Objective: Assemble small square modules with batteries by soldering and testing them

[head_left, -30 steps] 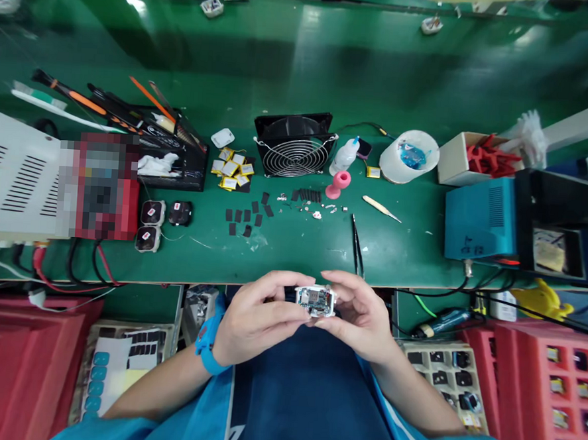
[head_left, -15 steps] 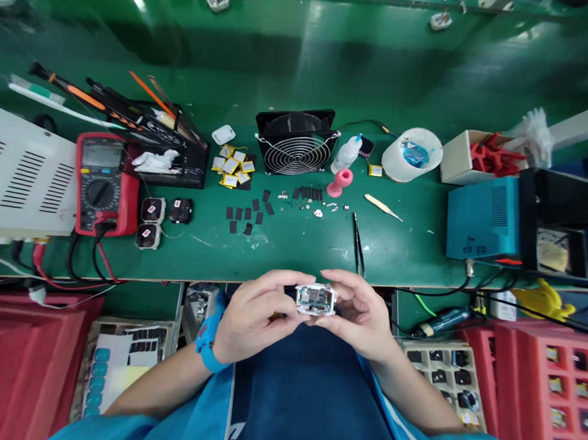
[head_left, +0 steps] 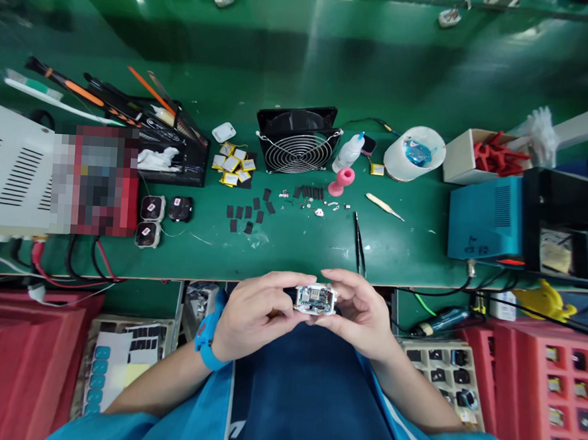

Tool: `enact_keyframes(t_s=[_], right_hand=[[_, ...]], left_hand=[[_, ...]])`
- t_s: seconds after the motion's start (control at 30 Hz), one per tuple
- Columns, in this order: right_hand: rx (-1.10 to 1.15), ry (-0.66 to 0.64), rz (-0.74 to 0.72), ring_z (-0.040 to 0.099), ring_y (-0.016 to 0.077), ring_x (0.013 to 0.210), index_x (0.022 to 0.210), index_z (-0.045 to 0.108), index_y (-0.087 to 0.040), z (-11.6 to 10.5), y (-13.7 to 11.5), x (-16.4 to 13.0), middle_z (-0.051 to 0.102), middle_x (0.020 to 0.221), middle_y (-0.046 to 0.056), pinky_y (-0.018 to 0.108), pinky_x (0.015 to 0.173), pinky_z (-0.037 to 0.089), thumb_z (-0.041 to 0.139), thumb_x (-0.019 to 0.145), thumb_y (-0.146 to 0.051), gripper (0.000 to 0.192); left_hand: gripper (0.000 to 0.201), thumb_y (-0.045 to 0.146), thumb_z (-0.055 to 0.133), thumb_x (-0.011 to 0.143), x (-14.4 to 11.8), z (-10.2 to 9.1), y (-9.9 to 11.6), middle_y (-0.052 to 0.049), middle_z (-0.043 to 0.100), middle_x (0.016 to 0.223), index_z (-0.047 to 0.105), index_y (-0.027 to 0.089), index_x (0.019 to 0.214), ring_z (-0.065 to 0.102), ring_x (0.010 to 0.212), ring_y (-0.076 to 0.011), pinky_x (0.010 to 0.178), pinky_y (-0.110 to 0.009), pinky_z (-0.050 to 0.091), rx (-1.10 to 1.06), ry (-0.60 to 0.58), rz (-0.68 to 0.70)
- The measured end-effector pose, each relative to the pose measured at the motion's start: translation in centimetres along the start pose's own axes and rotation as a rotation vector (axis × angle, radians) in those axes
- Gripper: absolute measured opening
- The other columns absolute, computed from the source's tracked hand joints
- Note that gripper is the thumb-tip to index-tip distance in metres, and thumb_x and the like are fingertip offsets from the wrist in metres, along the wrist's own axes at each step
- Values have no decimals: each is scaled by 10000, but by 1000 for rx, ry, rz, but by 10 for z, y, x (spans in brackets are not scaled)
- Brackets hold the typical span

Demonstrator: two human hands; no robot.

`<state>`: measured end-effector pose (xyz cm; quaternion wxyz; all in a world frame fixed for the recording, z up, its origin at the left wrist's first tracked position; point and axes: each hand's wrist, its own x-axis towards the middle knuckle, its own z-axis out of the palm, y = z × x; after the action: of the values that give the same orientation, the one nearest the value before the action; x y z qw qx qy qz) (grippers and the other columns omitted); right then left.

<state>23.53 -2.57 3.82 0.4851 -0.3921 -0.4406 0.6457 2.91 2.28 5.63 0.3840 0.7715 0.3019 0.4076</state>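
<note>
The green desk spans the view, its near edge running left to right just beyond the person's hands. Stacked red foam trays fill the lower right, beside the person. A white vented cabinet stands at the desk's left end, and a teal box toward the right, an orange-red strip low on its front. A black fan with a wire grille stands at the back middle; to its right is a white tub with something blue inside.

The left hand, wearing a blue wristband, and the right hand come close together in front of the desk's near edge. Between them they hold a white-cased device, its open face turned up and showing a circuit board. The left fingers are pinched narrow on its left end, index along the top and thumb below; the right fingers close on its right end in the same way.

A white bottle stands beside the fan. Black tweezers lie on the desk just beyond the right hand, tips hidden or too small to judge. Nearer the fan sits a pink holder. Yellow-edged cells lie heaped to the fan's left, with small black pads scattered below them. Tiny loose parts lie nearby, too small to identify.
</note>
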Motion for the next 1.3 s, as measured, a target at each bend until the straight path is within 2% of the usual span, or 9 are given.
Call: enact_keyframes(t_s=[0.17,0.53,0.77,0.83,0.97,1.1,1.2,1.3], right_hand=[[42,-7,-24,783,140,802,1352,565,-297,0,-1,0,791,915,-11,246,782,628,831,847,-207,577],[46,-2,12,754,141,761,1333,598,-296,-1,-1,-3,757,836,-21,260,748,630,866,813,-285,585],[-24,-32,-15,756,150,758,1366,556,-294,-1,0,-3,750,831,-19,277,742,638,826,858,-344,577],[-158,-24,-30,757,157,779,1398,525,-286,-4,1,0,757,864,-6,291,752,638,780,899,-353,565],[-656,91,-99,699,142,706,1399,523,-278,-22,3,11,762,1001,29,297,677,610,707,943,-341,495],[-1151,332,-195,613,180,705,1096,637,-226,-52,6,25,682,861,34,337,681,543,662,957,-420,240],[-1392,444,-179,591,228,786,930,602,-220,-68,11,31,621,833,55,358,718,496,608,963,-502,284],[-1517,454,-115,561,244,785,883,568,-224,-73,14,35,600,814,61,347,693,440,566,968,-527,315]], left_hand=[[190,128,742,897,-2,-1,-1,-83,773,1150,583,188,812,762,1028,-175,806,-241,619,-6,-4,-13],[217,224,760,911,1,-7,2,-92,783,1091,578,190,798,770,909,-162,688,-211,601,-40,-17,2],[232,268,748,927,0,-6,2,-79,789,1083,573,192,794,772,913,-160,714,-219,604,-29,-4,6],[228,257,755,920,0,-6,-6,-74,790,1100,576,193,794,771,953,-167,759,-231,607,7,-24,-9],[209,227,755,915,-1,-9,-35,-76,781,1161,583,193,801,765,993,-177,808,-258,597,161,-86,-66],[166,224,709,945,-6,-15,-61,-67,773,1192,589,200,833,740,930,-178,795,-310,574,296,-153,-100],[130,223,730,925,-8,-17,-68,-62,765,1209,609,210,878,685,1011,-223,875,-385,539,388,-197,-107],[143,230,753,907,-9,-18,-68,-73,740,1259,612,213,923,631,1141,-257,953,-432,496,410,-217,-112]])
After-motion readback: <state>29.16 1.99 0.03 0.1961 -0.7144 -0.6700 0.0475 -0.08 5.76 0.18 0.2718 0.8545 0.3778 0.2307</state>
